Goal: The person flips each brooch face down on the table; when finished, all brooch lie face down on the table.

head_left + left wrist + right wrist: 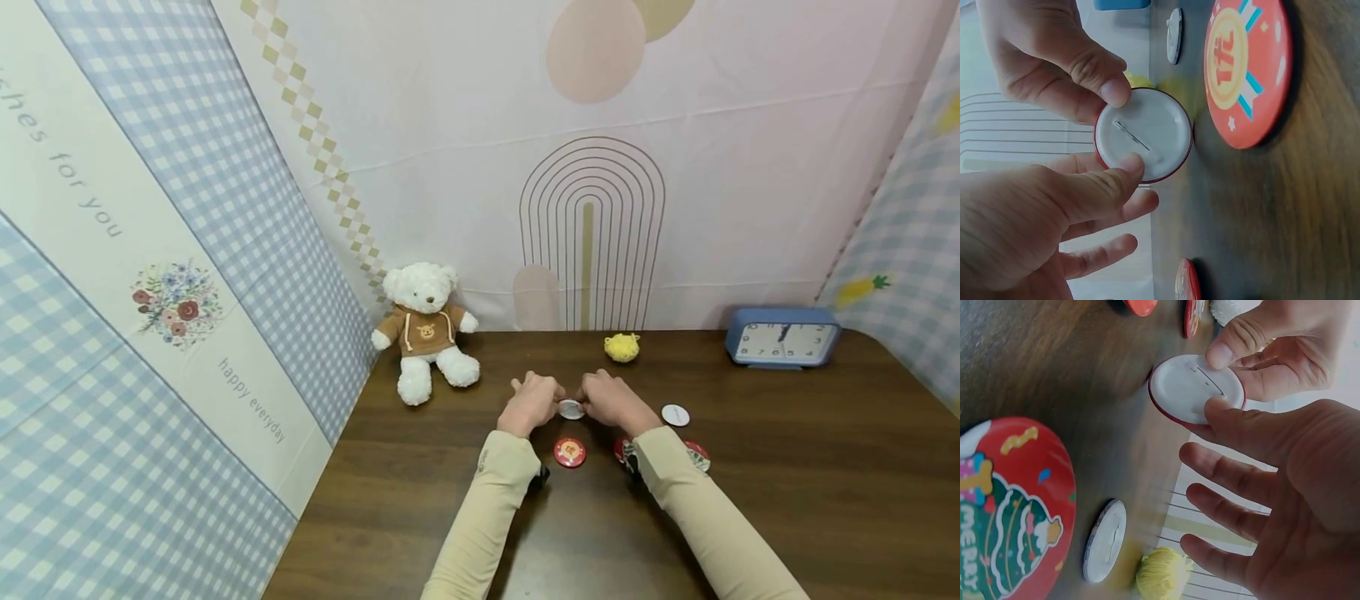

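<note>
Between my two hands is a round pin badge (572, 409), its white back and metal pin facing me and a thin red rim around it. My left hand (532, 402) pinches one side with thumb and fingers; its thumb (1100, 187) lies on the white back in the left wrist view. My right hand (611, 400) pinches the opposite side, its thumb (1241, 422) also on the back and the other fingers spread. The badge's front is hidden. Nearer me on the table lies a red badge (570, 452) with a gold medal design.
A Christmas-tree badge (1016, 506) and a white-backed badge (675, 415) lie to the right, another red badge (1188, 281) to the left. Along the back are a teddy bear (426, 333), a yellow fuzzy toy (622, 347) and a blue clock (782, 337).
</note>
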{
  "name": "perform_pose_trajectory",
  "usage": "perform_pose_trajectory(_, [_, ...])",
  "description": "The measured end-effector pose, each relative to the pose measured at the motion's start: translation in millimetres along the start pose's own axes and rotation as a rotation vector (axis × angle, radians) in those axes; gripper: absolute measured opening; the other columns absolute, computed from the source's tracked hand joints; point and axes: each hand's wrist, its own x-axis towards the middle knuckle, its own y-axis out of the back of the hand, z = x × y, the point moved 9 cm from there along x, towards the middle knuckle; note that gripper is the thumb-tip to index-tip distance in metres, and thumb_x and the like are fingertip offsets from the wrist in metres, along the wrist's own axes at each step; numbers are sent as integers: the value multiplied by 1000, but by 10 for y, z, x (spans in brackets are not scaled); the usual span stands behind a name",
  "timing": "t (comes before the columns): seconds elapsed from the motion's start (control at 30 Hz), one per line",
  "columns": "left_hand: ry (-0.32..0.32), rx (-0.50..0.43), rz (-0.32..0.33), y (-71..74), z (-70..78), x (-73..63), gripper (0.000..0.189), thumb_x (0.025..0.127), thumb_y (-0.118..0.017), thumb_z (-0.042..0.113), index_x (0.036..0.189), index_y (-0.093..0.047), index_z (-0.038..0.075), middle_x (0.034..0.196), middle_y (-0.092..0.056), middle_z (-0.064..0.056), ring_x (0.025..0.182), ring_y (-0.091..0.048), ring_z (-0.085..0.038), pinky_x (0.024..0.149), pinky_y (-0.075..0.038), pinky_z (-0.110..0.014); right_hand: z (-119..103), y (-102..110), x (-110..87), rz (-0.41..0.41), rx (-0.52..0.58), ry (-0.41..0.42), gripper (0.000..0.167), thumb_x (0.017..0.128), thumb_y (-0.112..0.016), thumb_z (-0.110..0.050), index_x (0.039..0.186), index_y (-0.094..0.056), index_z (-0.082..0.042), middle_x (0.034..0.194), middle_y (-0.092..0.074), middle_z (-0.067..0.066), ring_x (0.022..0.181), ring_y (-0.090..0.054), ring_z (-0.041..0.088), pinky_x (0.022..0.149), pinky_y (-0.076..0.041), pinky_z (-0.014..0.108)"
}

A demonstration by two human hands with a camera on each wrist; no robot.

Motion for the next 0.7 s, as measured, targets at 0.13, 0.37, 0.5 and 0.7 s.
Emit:
perform_pose_trajectory(0.13, [-6, 26, 0, -29, 6, 24, 11, 92, -74, 15, 82, -78, 19, 97, -73, 3, 103, -54, -30, 100, -33, -68, 46, -51, 37, -15, 19, -30, 8, 87, -70, -2, 84, -75, -7, 89, -59, 8, 88, -53, 34, 76, -47, 56])
perform_pose_trajectory(0.37, [12, 48, 5, -48, 10, 31, 6, 89, -79, 20, 83, -78, 19, 100, -70, -1, 103, -53, -32, 96, -35, -67, 133, -102, 78, -26, 48, -117, 7, 84, -71, -1, 78, -71, -6, 89, -60, 12, 88, -53, 35, 74, -48, 56])
perform_pose_trajectory(0.5, [29, 51, 6, -60, -2, 43, 9, 88, -81, 23, 81, -75, 19, 97, -66, -1, 104, -53, -33, 96, -35, -67, 150, -114, 96, -26, 34, -144, 12, 82, -73, -1, 74, -65, -6, 86, -57, 11, 89, -52, 36, 75, -47, 56])
perform_pose_trajectory(0.7, [57, 56, -27, -136, -26, 46, 15, 87, -81, 25, 77, -73, 18, 95, -63, -1, 104, -52, -31, 96, -35, -64, 182, -178, 117, -31, 19, -161, 21, 81, -74, -1, 70, -57, -7, 82, -54, 10, 88, -51, 35, 76, -47, 55])
